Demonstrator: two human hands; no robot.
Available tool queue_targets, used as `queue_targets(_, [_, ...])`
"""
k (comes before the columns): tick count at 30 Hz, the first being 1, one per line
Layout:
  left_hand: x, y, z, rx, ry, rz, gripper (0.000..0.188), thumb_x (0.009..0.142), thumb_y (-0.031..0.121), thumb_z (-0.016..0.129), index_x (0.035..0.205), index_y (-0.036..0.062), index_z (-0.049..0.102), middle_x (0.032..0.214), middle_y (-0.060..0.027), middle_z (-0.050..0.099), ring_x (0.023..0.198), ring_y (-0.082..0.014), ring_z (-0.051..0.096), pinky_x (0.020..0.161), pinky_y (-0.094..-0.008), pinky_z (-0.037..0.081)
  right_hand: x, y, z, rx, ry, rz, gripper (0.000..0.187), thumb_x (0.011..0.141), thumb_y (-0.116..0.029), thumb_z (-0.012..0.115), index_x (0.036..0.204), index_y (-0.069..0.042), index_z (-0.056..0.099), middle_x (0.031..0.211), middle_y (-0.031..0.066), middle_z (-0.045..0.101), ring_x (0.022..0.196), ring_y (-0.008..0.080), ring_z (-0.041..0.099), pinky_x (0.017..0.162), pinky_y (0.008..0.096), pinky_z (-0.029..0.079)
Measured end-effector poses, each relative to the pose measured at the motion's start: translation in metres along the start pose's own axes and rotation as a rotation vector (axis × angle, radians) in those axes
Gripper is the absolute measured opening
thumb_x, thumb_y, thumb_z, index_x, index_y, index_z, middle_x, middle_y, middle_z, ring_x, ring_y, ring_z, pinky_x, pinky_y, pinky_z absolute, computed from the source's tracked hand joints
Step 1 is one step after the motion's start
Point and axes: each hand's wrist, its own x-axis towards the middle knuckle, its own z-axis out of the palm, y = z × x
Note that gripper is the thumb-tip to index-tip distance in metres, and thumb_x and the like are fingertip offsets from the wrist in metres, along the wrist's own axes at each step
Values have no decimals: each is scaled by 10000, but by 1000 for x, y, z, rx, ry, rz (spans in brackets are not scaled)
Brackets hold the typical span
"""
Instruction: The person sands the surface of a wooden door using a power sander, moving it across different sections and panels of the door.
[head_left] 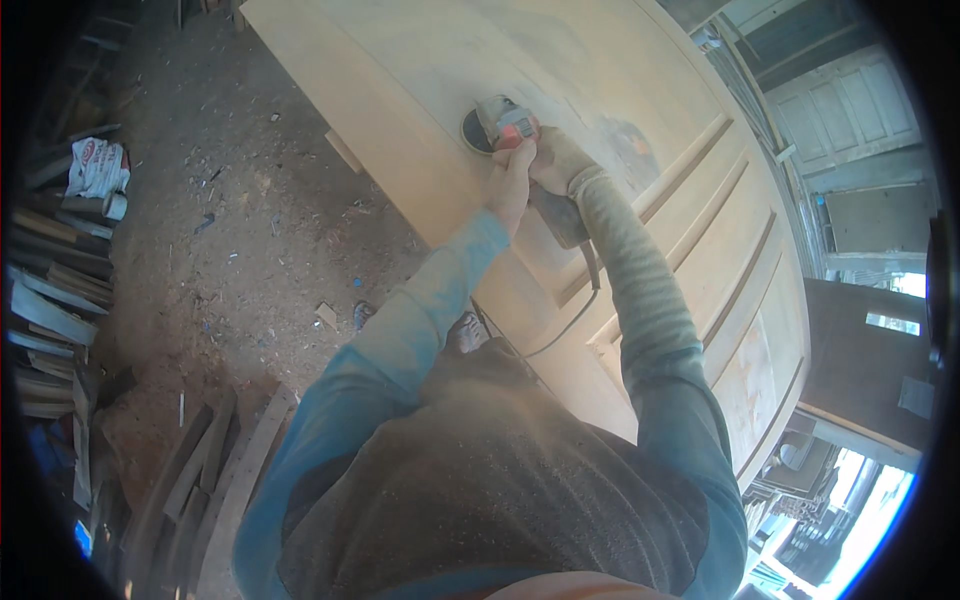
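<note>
Jointly, grinder (pixel 518 125) gripped by left hand (pixel 512 182) and right hand (pixel 556 163), both curled closed around it, dark disc (pixel 474 133) held over door (pixel 620 55).

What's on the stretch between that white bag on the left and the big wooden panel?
Brown floor strewn with small scraps lies between the white bag and the wooden panel; the head view shows it.
</note>
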Motion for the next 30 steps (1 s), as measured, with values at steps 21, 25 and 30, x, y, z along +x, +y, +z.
queue_targets(21, [-176, 47, -448, 996, 60, -244, 371, 907, 355, 638, 1023, 4, 672, 897, -115, 708, 801, -202, 660, 741, -350, 520, -6, -92, -1, 319, 155, 592, 588, 735, -552, 700, 946, -4, 721, 895, 141, 695, 850, 226, 654, 781, 364, 495])
queue_targets(25, [-279, 49, -641, 950, 530, -410, 283, 883, 303, 660, 930, 30, 602, 778, -94, 647, 641, -234, 621, 567, -361, 503, -51, -51, 11, 232, 361, 726, 614, 751, -556, 710, 1017, -2, 720, 872, 104, 685, 813, 185, 638, 750, 327, 496])
queue_targets(30, [-332, 65, -777, 313, 943, -747, 230, 892, 263, 670, 846, 98, 516, 681, -35, 540, 534, -158, 524, 439, -309, 412, -117, -51, 26, 352, 531, 915, 696, 748, -574, 681, 1060, 49, 689, 934, 154, 697, 874, 245, 674, 757, 379, 518])
